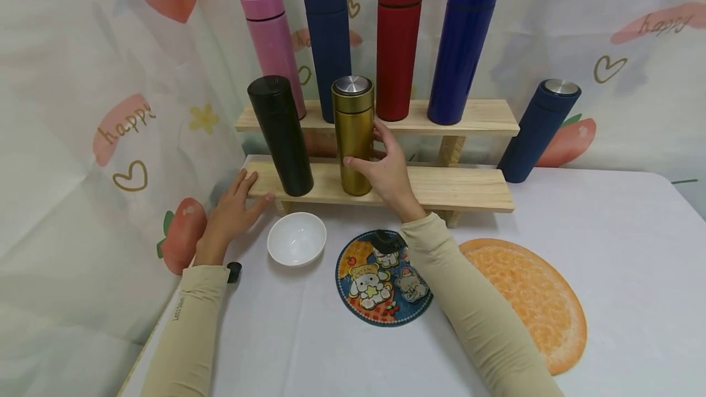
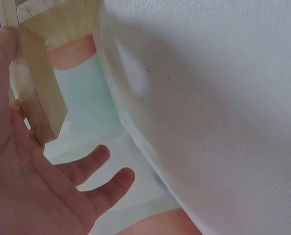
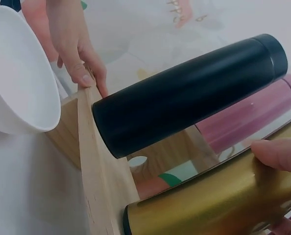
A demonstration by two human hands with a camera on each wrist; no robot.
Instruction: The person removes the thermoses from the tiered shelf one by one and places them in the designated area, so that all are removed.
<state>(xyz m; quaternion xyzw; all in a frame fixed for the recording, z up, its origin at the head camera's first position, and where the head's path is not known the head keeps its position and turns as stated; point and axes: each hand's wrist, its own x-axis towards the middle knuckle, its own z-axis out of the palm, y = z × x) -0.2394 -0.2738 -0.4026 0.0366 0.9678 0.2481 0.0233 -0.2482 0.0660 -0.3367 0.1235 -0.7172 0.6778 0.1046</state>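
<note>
My right hand (image 1: 388, 170) grips a gold thermos (image 1: 353, 139) that stands on the front, lower board of a wooden two-tier display rack (image 1: 458, 189). The thumb lies across its front and the other fingers are on its right side, partly hidden. At the rack's left end, my left hand (image 1: 233, 213) holds the lower board between thumb and index finger; two other fingers (image 2: 99, 193) extend free of the wood in the left wrist view. A black thermos (image 1: 281, 136) stands on the same board between my hands, tilted-looking in the right wrist view (image 3: 194, 93).
Pink (image 1: 273, 48), navy (image 1: 329, 48), red (image 1: 399, 48) and blue (image 1: 464, 48) thermoses line the upper board. Another navy thermos (image 1: 537, 133) stands right of the rack. In front are a white bowl (image 1: 296, 239), a round cartoon mat (image 1: 358, 311) and an orange round mat (image 1: 540, 305).
</note>
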